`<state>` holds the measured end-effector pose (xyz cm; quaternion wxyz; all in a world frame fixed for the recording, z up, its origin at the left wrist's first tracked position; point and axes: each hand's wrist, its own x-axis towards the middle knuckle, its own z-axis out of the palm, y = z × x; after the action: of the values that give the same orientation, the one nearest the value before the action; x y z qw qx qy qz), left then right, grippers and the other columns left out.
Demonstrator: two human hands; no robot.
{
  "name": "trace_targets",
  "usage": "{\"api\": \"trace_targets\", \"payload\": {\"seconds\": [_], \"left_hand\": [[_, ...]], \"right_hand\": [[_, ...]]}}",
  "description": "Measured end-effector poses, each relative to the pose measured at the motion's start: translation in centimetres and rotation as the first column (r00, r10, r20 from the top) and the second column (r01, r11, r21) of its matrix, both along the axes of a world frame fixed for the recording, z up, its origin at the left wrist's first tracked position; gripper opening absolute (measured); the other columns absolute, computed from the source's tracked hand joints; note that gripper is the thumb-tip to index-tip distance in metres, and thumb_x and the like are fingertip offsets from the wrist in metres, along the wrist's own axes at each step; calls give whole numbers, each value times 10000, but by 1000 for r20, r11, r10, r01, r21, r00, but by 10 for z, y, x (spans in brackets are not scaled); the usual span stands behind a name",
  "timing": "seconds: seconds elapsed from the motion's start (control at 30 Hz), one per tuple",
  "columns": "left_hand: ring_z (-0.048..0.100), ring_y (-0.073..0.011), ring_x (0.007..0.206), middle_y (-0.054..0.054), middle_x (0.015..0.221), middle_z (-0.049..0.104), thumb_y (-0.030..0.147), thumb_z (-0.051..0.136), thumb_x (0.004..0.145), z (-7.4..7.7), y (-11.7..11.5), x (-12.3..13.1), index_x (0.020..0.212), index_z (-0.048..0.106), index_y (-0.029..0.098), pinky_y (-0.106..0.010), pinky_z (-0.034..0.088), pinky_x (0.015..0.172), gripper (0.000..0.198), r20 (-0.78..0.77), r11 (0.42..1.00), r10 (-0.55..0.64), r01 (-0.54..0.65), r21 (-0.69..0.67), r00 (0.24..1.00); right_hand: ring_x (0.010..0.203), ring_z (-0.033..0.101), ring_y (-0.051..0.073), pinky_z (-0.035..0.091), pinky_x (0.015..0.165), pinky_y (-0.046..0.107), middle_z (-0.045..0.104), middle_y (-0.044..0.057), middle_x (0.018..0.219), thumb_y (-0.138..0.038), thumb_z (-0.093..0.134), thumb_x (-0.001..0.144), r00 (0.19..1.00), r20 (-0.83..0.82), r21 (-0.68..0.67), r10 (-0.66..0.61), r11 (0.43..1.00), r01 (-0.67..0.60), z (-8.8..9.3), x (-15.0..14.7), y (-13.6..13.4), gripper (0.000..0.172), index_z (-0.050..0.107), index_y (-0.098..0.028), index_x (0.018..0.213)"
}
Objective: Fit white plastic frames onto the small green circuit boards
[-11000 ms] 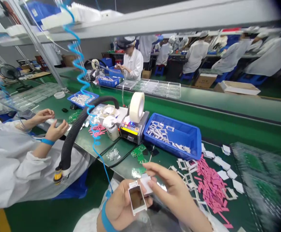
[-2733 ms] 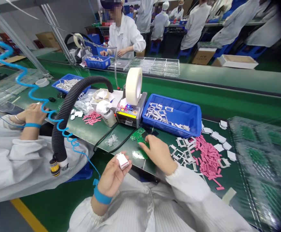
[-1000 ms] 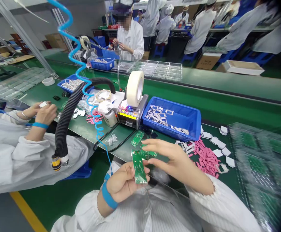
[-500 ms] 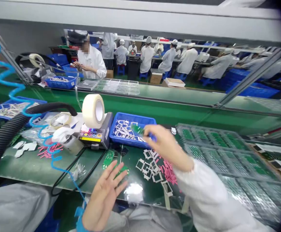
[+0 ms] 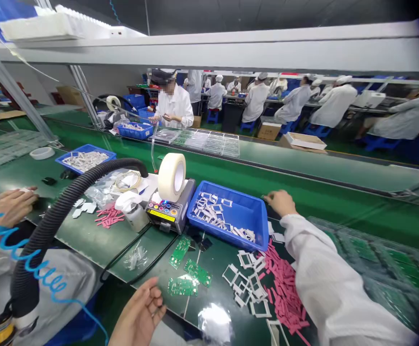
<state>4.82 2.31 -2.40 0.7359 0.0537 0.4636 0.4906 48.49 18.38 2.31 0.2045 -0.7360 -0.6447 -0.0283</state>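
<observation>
My left hand (image 5: pixel 140 312) is at the front edge of the bench, palm turned inward, fingers loosely curled and apart, with nothing in it. Just beyond it lie three green circuit boards (image 5: pixel 183 287). My right hand (image 5: pixel 280 203) reaches past the back right corner of a blue bin (image 5: pixel 247 211). Its fingers are closed, and a small greenish edge shows at the tips; what it is I cannot make out. White plastic frames (image 5: pixel 212 214) fill part of the bin. More white frames (image 5: pixel 241 288) and a pile of pink strips (image 5: pixel 285 283) lie in front of it.
A tape roll (image 5: pixel 172 177) stands on a grey device (image 5: pixel 166 211) beside a bottle (image 5: pixel 137 216). A black hose (image 5: pixel 72 192) and blue coiled cord (image 5: pixel 46 274) cross the left. Clear trays (image 5: pixel 371 254) hold boards at right. A co-worker's hands (image 5: pixel 10 206) are at left.
The view has swung right-to-left, bringing more of the left bench in. My right hand, earlier above the bin with a circuit board, is now behind its corner. My left hand's spread fingers have curled.
</observation>
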Motion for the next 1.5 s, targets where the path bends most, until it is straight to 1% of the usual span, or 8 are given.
{"api": "trace_targets", "payload": {"seconds": [0.4, 0.6, 0.7, 0.8, 0.9, 1.07, 1.23, 1.5], "left_hand": [[554, -118, 665, -13, 702, 595, 243, 685, 737, 17, -8, 13, 881, 685, 165, -291, 484, 680, 164, 137, 986, -135, 119, 120, 981], [612, -208, 964, -82, 1154, 620, 282, 659, 775, 21, -14, 16, 1099, 655, 252, -350, 481, 847, 326, 47, 955, -195, 179, 234, 980], [570, -271, 1101, -69, 1334, 527, 325, 712, 720, 22, -16, 30, 1175, 603, 332, -387, 489, 870, 467, 92, 924, -237, 195, 329, 967], [636, -220, 962, -85, 1108, 668, 297, 775, 648, 20, -19, 38, 1073, 671, 254, -312, 512, 805, 439, 114, 930, -226, 180, 320, 968], [672, -173, 801, -68, 934, 708, 284, 783, 637, 14, -20, 32, 976, 687, 190, -255, 529, 703, 364, 74, 969, -154, 136, 207, 985], [672, -147, 614, -82, 812, 717, 350, 754, 660, 0, -20, 2, 952, 644, 139, -179, 486, 486, 377, -2, 986, -151, 151, 73, 989], [610, -84, 504, -74, 763, 714, 348, 666, 757, -19, -29, -29, 965, 640, 109, -140, 457, 422, 318, -45, 992, -121, 122, 31, 992], [669, -70, 625, -71, 786, 746, 160, 477, 890, -66, -20, -131, 843, 655, 101, -114, 531, 598, 193, 102, 971, 241, -239, -26, 965]], "right_hand": [[925, 601, 179, 512, 794, 375, 596, 86, 1086, -330, 560, 883, 991, 87, -478, 98, 877, -45, 13, -129, 28, 299, 567, -124, 1100], [701, 582, 116, 431, 649, 209, 642, 6, 731, -226, 470, 862, 954, -73, -405, 290, 866, -294, 61, -183, -63, 199, 636, -165, 768], [522, 481, 77, 347, 520, 184, 563, -38, 553, -136, 504, 750, 834, -274, -340, 479, 763, -550, 58, -233, -128, 161, 584, -172, 616], [468, 427, 71, 293, 476, 192, 531, -40, 508, -105, 530, 689, 733, -353, -293, 582, 675, -677, 43, -263, -161, 136, 576, -164, 575], [524, 513, 77, 363, 532, 170, 604, -44, 585, -133, 546, 740, 743, -343, -351, 575, 655, -669, 26, -253, -152, 128, 656, -193, 763], [751, 655, 221, 462, 690, 302, 702, 137, 855, -122, 552, 789, 932, -92, -454, 352, 818, -354, -12, -205, -97, 455, 529, -75, 1241], [965, 646, 231, 457, 831, 298, 682, 122, 1052, -174, 569, 826, 934, 6, -491, 358, 814, -309, -43, -192, -75, 408, 555, -173, 1234], [846, 624, 269, 462, 733, 362, 589, 205, 1025, -187, 511, 828, 904, -5, -396, 428, 829, -395, 10, -231, -105, 206, 634, -82, 955]]}}
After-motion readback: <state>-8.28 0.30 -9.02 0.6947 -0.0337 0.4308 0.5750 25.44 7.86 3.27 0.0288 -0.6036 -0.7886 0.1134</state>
